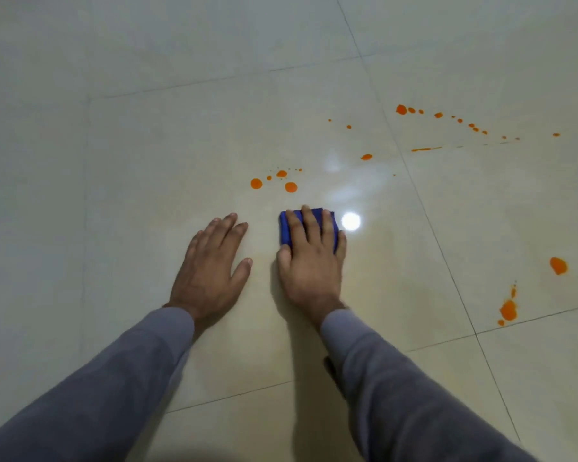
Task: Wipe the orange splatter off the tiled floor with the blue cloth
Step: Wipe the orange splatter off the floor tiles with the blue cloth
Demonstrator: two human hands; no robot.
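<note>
Pressing a folded cloth that has yet to meet the splatter

Sitting flat under the right hand, the blue cloth is folded into a small thick pad on the tiled floor, with only its far edge and left side showing past the fingers. That hand lies palm down on it, fingers straight and slightly fanned, thumb resting on the tile beside the pad; nothing is pinched or curled. The left hand is spread flat on bare tile just to the left, apart from the cloth, apparently propping the person's weight.

As a thing to handle, the cloth looks soft, light and limp. It would likely bunch or unfold if dragged by a corner, so the sensible hold is the one shown: a flat palm over the middle of the fold, pressure spread evenly. The floor is glossy enough to throw back a bright lamp glare just right of the pad, so the cloth should glide easily, and a loose grip could let it slip out from under the hand.

The orange splatter begins just beyond the fingertips with a cluster of round drops. More dots trail off to the far right, and larger blotches sit well apart at the right edge. None of it touches the cloth yet. The drops look wet and raised, so I would expect them to smear unless the pad is turned to a clean face between passes
</note>
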